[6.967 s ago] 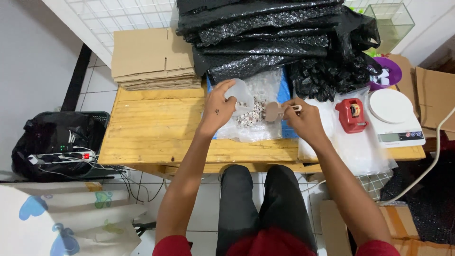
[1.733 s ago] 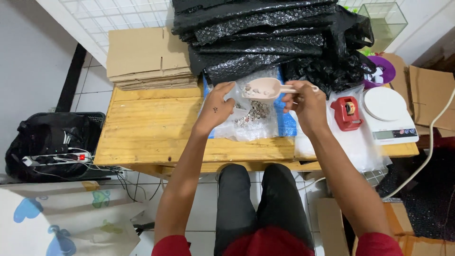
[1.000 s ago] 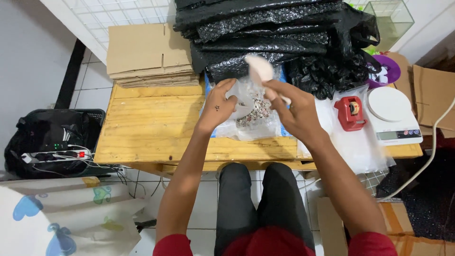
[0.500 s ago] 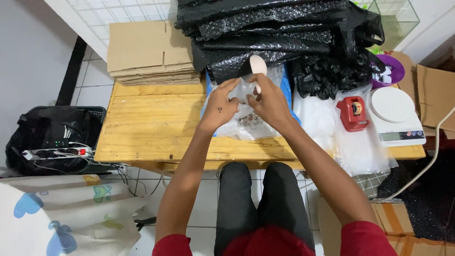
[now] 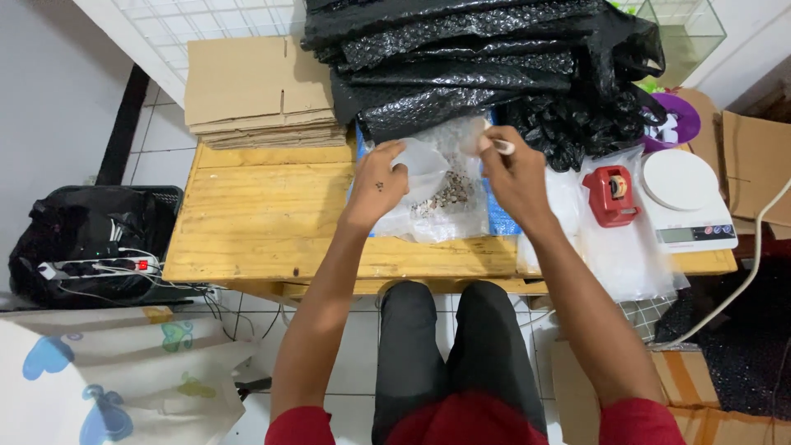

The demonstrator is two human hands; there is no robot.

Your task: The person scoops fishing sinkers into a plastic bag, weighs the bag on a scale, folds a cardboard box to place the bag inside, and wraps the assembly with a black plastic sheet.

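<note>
I watch the left hand (image 5: 381, 177) pinch a small clear bag (image 5: 424, 161) open over the wooden table (image 5: 264, 222), while the right hand's (image 5: 512, 173) fingers pinch a white scoop (image 5: 480, 142) just beyond them. A tilt could spill the small pieces (image 5: 449, 194) below. Black bubble wrap (image 5: 470, 58) crowds the far side; a red tape dispenser (image 5: 611, 194) and white scale (image 5: 684, 198) sit right.

We look down on a pale wooden counter (image 5: 264, 214) over a white tiled floor (image 5: 156, 144); flattened cardboard (image 5: 247, 86) lies stacked at its far left corner, a grey wall (image 5: 49, 91) stands left.
</note>
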